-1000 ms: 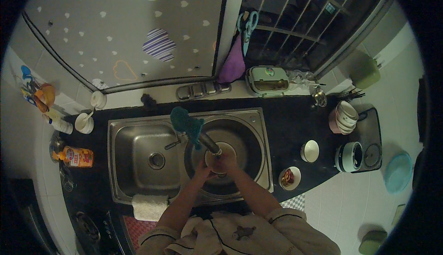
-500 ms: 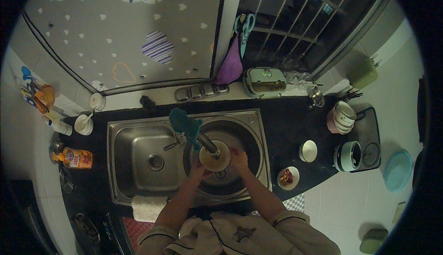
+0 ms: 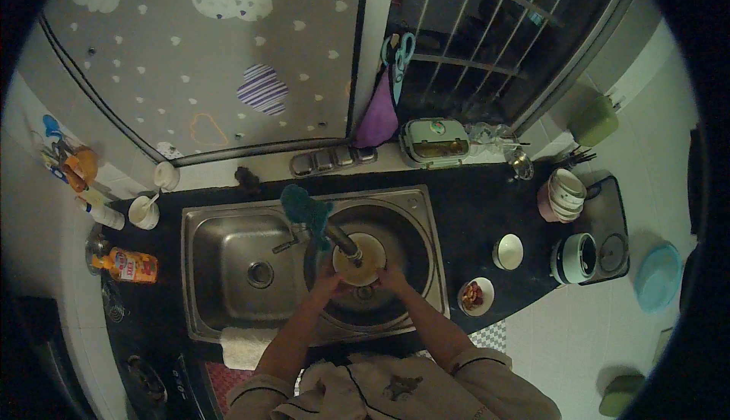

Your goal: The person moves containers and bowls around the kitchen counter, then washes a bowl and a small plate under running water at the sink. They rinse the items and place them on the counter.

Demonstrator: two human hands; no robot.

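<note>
A pale round bowl is held over the round right basin of the steel sink, right below the spout of the faucet. My left hand grips its lower left side, and my right hand grips its lower right side. Cloudy, pale contents seem to fill the bowl, but I cannot make out what they are. Some fingers are hidden beneath the bowl. A teal cloth-like cover hangs on the faucet's upper part.
The square left basin adjoins, with a towel over its front edge. Right of the sink sit a white bowl, a bowl of reddish food pieces and stacked bowls. An orange bottle lies in view at left.
My right hand has moved from the bowl's right side down to its lower right edge. The bowl remains under the spout, and the whole view has shifted slightly.
</note>
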